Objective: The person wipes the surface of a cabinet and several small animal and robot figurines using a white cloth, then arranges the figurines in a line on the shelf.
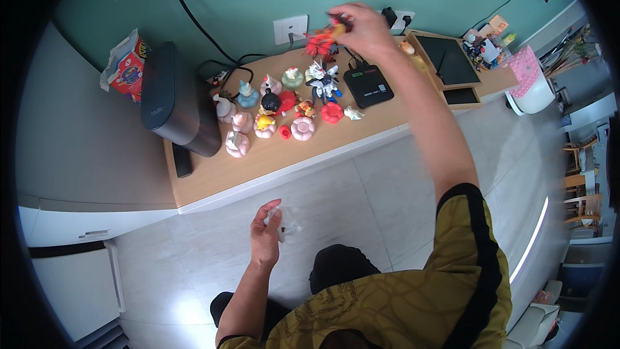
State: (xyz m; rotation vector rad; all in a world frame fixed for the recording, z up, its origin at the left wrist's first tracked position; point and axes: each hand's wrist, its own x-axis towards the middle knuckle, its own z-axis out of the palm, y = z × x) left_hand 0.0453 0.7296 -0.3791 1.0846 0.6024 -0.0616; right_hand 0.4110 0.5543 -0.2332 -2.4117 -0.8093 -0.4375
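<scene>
My right hand [361, 29] is up near the green wall, its fingers around a red figurine [320, 41] that is blurred by motion. Just below it on the wooden shelf stands a white and blue robot figure [323, 81]. My left hand [266, 232] is in front of the shelf, over the floor, pinching a crumpled white tissue [289, 225] with a small dark spot. Between the hands, several small figurines sit close together: a black-haired figure in red [272, 102], a yellow one on a pink base [265, 125], a pink flower-shaped base [303, 128] and a red one [332, 112].
A tall dark cylindrical device [179, 102] stands at the shelf's left, beside a red snack bag [128, 68]. Right of the figurines lies a black set-top box [369, 86] with cables. Farther right are a wooden tray [448, 60] and a white bin [533, 94].
</scene>
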